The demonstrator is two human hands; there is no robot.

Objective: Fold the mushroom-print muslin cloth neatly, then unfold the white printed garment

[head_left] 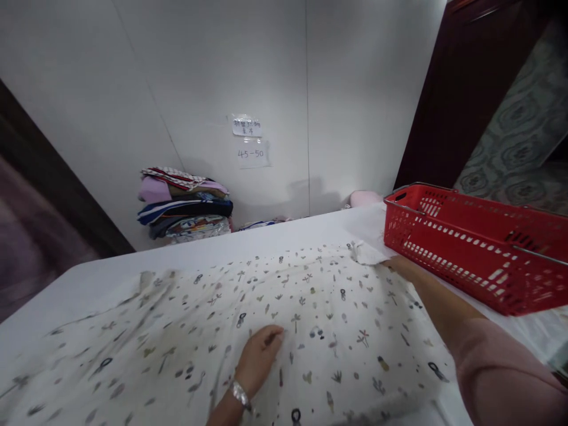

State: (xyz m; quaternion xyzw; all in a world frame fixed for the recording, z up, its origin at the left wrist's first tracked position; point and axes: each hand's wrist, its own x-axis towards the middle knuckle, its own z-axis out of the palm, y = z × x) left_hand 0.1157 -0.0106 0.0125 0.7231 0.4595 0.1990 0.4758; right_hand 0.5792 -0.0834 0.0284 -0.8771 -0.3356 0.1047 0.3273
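A white cloth (pixel 319 307) printed with small palm trees, flamingos and sunglasses lies spread over the white table, with creases on its left part. My left hand (pixel 260 358), a silvery bracelet at its wrist, rests over the middle of the cloth near the front. Its fingers are curled in, thumb and forefinger close together, and no cloth shows between them. My right arm, in a pink sleeve, reaches across the cloth's right side. At the far right corner my right hand (pixel 391 264) has hold of the turned-up cloth edge, which covers most of its fingers.
A red plastic basket (pixel 461 254) with metal handles stands on the right of the table (pixel 302 234), close to my right arm. Folded clothes (pixel 186 204) are stacked beyond the far edge. Paper signs (pixel 252 154) hang on the wall. A dark door frame is at right.
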